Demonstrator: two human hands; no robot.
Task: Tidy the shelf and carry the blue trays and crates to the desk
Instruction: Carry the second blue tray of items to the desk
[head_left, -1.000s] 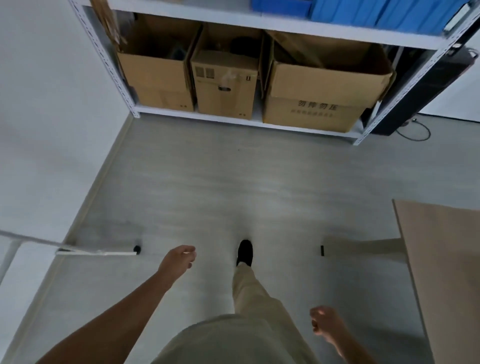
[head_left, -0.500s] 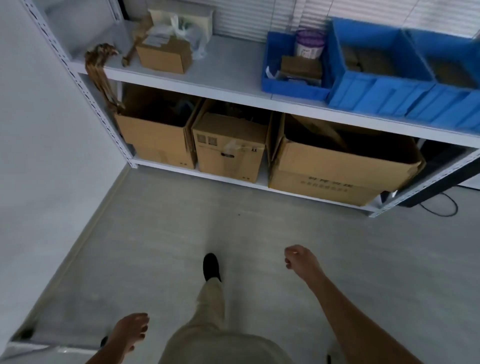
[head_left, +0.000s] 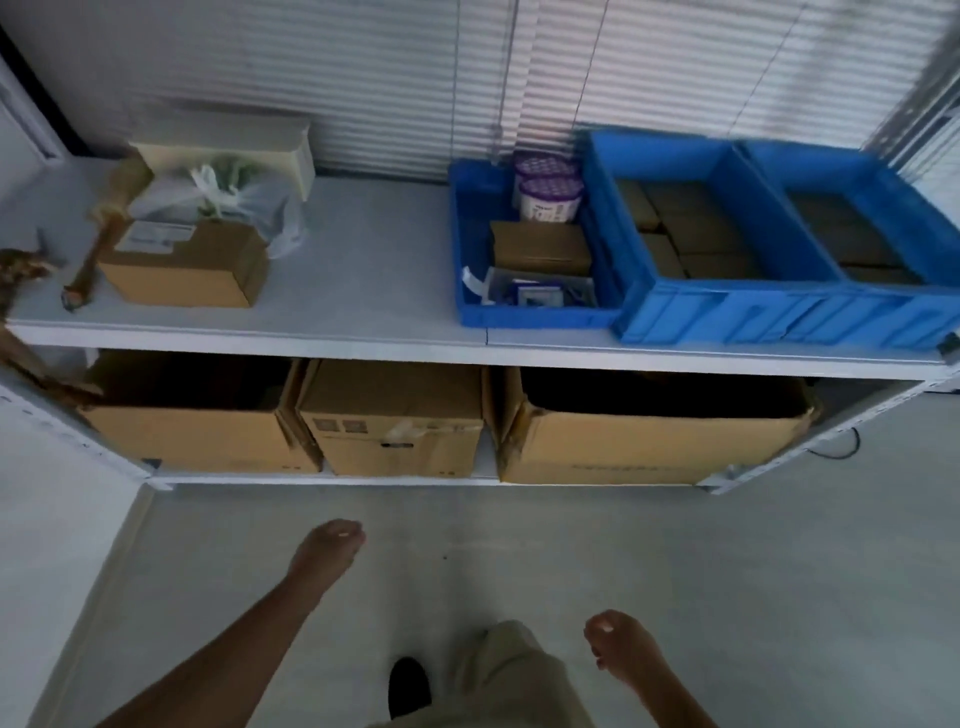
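Note:
A white metal shelf (head_left: 374, 270) stands in front of me. On its upper board sits a shallow blue tray (head_left: 460, 270) holding purple-lidded tubs, a small carton and packets. To its right stand two deeper blue crates, one (head_left: 691, 312) beside the tray and one (head_left: 883, 317) at the far right, both filled with brown boxes. My left hand (head_left: 330, 548) hangs loosely curled over the floor, holding nothing. My right hand (head_left: 615, 644) hangs lower right, also loosely curled and holding nothing. Both hands are well short of the shelf.
A small cardboard box (head_left: 182, 265) with a plastic bag (head_left: 228, 202) on it sits at the shelf's left, a beige box (head_left: 244, 145) behind it. Three large cartons (head_left: 395, 421) fill the bottom board. Window blinds (head_left: 519, 78) lie behind. Grey floor (head_left: 675, 561) stretches before the shelf.
I have walked closer to the shelf and my view has lifted, so the upper board and blue crates fill the frame. My arms have swung; both hands still hold nothing.

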